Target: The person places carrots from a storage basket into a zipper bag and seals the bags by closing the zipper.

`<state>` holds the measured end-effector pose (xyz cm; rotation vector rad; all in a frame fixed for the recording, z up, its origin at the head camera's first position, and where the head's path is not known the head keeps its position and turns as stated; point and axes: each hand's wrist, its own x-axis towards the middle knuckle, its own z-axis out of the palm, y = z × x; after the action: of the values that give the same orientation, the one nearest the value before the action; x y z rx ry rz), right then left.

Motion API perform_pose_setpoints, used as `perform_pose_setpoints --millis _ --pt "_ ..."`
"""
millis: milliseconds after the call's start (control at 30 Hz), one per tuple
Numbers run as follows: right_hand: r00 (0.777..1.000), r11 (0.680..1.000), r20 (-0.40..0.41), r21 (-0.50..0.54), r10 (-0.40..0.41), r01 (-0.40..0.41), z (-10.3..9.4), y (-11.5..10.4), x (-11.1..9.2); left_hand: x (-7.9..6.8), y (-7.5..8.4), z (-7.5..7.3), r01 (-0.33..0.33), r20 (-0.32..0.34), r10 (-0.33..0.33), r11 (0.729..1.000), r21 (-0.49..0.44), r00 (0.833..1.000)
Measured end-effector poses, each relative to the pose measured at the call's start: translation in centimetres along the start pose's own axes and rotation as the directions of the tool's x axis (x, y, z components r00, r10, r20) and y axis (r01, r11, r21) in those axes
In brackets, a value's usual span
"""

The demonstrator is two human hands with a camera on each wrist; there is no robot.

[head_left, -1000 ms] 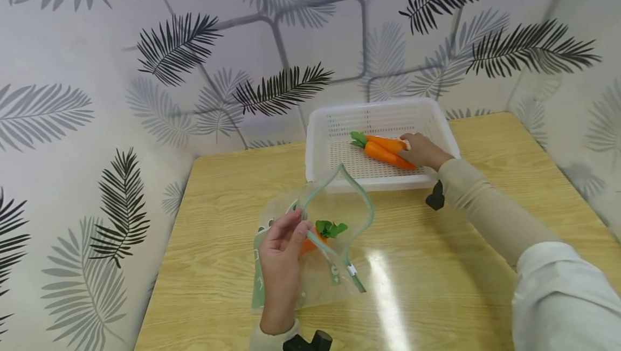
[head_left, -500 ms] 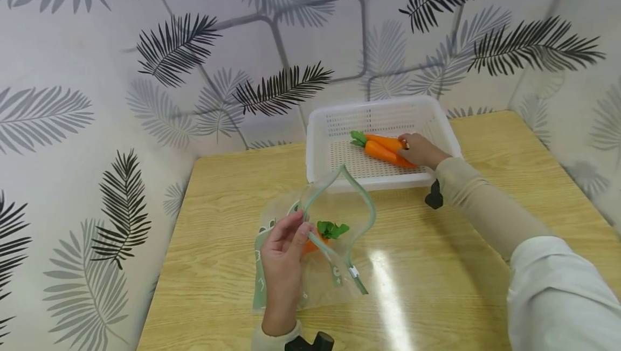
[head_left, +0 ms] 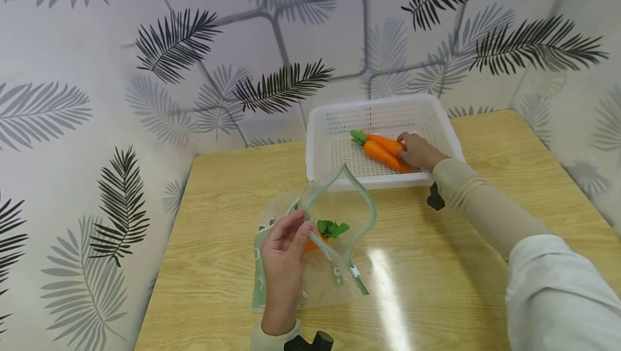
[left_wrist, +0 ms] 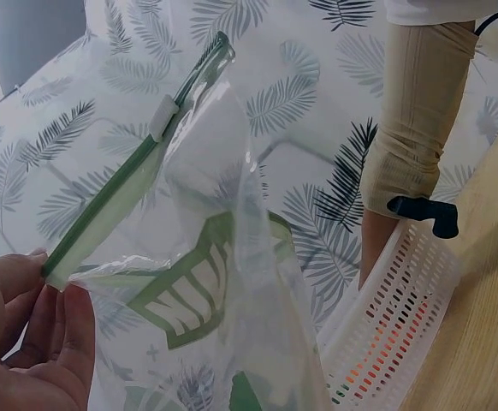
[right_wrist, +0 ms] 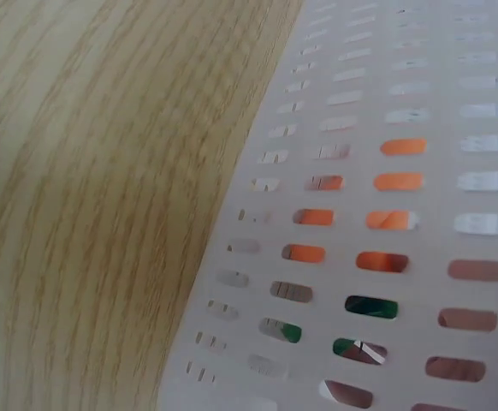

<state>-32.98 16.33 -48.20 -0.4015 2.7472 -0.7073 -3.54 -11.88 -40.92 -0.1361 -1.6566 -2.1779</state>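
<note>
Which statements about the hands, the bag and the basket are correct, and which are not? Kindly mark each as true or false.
1. The left hand pinches the edge of the clear bag. True.
2. The right hand is inside the white basket, at the carrots. True.
3. The mouth of the clear bag is closed. False: it stands open.
4. In the head view, green leaves show within the bag's outline. True.
5. The white basket stands on the near side of the clear bag. False: on the far side.
6. The carrots are purple. False: orange.
</note>
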Motion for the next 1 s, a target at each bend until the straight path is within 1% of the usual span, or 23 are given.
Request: perform_pose_setpoints --millis 167,367,467,567,733,833,1000 --pt "1.0 0.999 -0.007 0.032 -0.02 0.02 0.0 0.2 0.1 0.1 0.0 0.1 -0.002 0.006 0.002 1.0 0.007 1.0" --pt "1.0 0.999 -0.013 0.05 -0.013 0.013 -0.1 0.1 0.1 0.1 0.1 0.1 0.006 0.001 -0.006 1.0 0.023 1.0" --pt "0.999 0.997 -0.044 0.071 -0.018 0.022 -0.2 0.2 0.2 0.1 0.1 0.1 0.011 0.002 -0.011 1.0 0.022 1.0" --pt "0.995 0.994 -0.096 0.101 -0.037 0.047 -0.3 0.2 0.1 0.1 0.1 0.2 0.01 0.006 -0.01 1.0 0.02 1.0" --pt "0.977 0.983 -0.203 0.153 -0.067 0.099 -0.7 -0.1 -0.2 0.2 0.1 0.2 0.0 0.009 0.0 1.0 0.018 1.0" --pt "0.964 0.974 -0.257 0.193 -0.066 0.118 -1.0 -0.5 -0.6 0.2 0.0 0.2 -0.006 0.011 0.006 1.0 0.014 1.0" --pt "0.933 0.96 -0.34 0.199 -0.119 0.195 -1.8 -1.2 -1.6 0.0 0.0 0.1 -0.001 0.011 0.001 1.0 0.013 1.0"
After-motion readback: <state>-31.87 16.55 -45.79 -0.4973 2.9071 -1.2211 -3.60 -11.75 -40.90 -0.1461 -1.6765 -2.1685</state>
